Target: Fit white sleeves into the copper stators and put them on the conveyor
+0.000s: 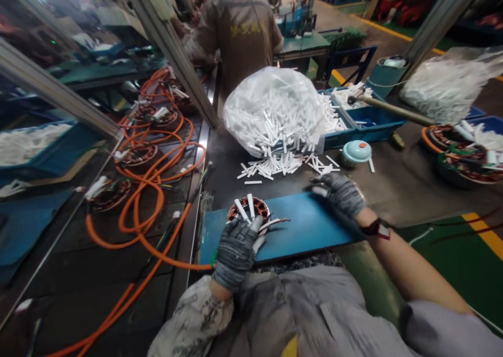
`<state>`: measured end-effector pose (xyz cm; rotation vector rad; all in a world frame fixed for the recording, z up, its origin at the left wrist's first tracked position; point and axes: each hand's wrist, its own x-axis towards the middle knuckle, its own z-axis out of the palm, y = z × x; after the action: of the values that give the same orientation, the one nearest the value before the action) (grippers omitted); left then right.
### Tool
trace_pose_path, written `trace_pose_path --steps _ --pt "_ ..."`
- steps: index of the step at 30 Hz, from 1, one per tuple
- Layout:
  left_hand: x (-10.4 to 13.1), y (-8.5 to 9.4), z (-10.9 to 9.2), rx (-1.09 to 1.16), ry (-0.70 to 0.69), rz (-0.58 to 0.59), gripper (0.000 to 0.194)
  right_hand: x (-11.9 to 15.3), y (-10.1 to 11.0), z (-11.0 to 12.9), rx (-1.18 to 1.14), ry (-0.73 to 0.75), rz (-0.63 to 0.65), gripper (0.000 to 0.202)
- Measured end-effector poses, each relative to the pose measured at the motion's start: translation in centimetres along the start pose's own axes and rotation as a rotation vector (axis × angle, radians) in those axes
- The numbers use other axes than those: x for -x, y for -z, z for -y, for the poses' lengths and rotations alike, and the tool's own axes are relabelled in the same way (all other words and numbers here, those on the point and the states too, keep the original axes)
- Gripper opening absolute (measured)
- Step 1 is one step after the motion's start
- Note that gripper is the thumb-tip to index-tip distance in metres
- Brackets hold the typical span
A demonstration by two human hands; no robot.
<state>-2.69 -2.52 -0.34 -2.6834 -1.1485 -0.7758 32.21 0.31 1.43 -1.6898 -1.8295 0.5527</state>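
My left hand [237, 249], in a grey striped knit glove, is closed over the near side of a motor stator [262, 206] with copper windings. White sleeves [250, 206] stand up from the stator, and lead wires [275, 222] stick out to its right past my thumb. The glove hides the stator's near part. My right hand [341, 193], gloved alike, reaches over the right end of the blue mat [302, 223] with fingers stretched forward. A pale tip shows at its thumb side; whether that is glove or tube is unclear. Loose white tubes [281, 166] lie just beyond it.
A clear plastic bag [271, 103] spills white tubes onto the bench. Blue bins [369, 132], a mallet [396, 111] and a light-blue lidded pot [356, 153] stand at right. Orange cables [161, 189] and more stators [137, 155] lie on the left line. A co-worker [245, 32] stands ahead.
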Motion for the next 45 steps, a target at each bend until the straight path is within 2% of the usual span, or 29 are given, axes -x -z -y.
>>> trace_pose_path --steps 3,5,7,10,14,18,20,23,25,28,30,32,36,38,39,41,45 --pt "0.1 -0.6 0.0 0.047 0.043 0.006 0.036 -2.2 2.0 -3.8 0.157 0.027 -0.015 0.026" --pt "0.0 -0.8 -0.1 0.064 0.087 0.030 0.038 -2.4 1.9 -4.2 0.251 0.096 -0.024 0.024" --pt "-0.1 -0.8 -0.2 0.085 0.126 0.081 0.039 -1.4 0.9 -2.8 0.261 0.155 -0.095 0.027" --pt "-0.1 -0.7 -0.4 0.116 0.157 0.128 0.039 1.6 -1.4 1.6 0.027 0.116 -0.204 0.029" --pt "-0.1 -0.6 -0.6 0.107 0.162 0.121 0.039 4.7 -3.9 6.3 -0.323 -0.017 -0.095 0.022" --pt "-0.1 -0.7 -0.6 0.115 0.175 0.134 0.039 4.7 -4.2 7.2 -0.442 -0.068 -0.035 0.022" --pt "-0.1 -0.7 -0.7 0.116 0.149 0.083 0.039 4.2 -3.8 6.9 -0.433 0.026 -0.013 0.020" --pt "0.0 -0.5 -0.5 0.116 0.114 0.014 0.040 3.3 -3.3 6.5 -0.305 0.322 0.028 0.019" --pt "0.2 -0.5 -0.1 0.140 0.111 0.008 0.043 2.7 -3.5 6.5 -0.152 0.514 0.035 0.026" --pt "0.5 -0.5 0.7 0.233 0.141 0.033 0.051 1.9 -4.3 6.8 0.069 0.618 0.054 0.034" --pt "0.7 -0.5 1.1 0.287 0.169 0.041 0.056 1.6 -4.9 7.3 0.128 0.558 0.073 0.037" --pt "0.8 -0.7 1.3 0.307 0.178 0.037 0.058 1.5 -5.5 7.7 0.053 0.420 0.124 0.039" --pt "0.8 -1.0 1.3 0.285 0.122 0.000 0.053 2.2 -7.0 8.0 -0.417 0.066 0.454 0.057" --pt "0.8 -1.0 1.2 0.266 0.079 -0.029 0.047 3.0 -7.7 7.9 -0.578 -0.058 0.548 0.070" --pt "0.7 -0.9 1.2 0.259 0.061 -0.041 0.044 3.4 -8.0 7.7 -0.608 -0.088 0.540 0.072" --pt "0.5 -0.7 1.2 0.253 0.035 -0.053 0.042 4.0 -8.2 7.6 -0.616 -0.102 0.454 0.062" --pt "0.3 -0.5 1.2 0.238 0.010 -0.051 0.042 4.2 -7.3 8.0 -0.403 0.033 0.178 0.049"
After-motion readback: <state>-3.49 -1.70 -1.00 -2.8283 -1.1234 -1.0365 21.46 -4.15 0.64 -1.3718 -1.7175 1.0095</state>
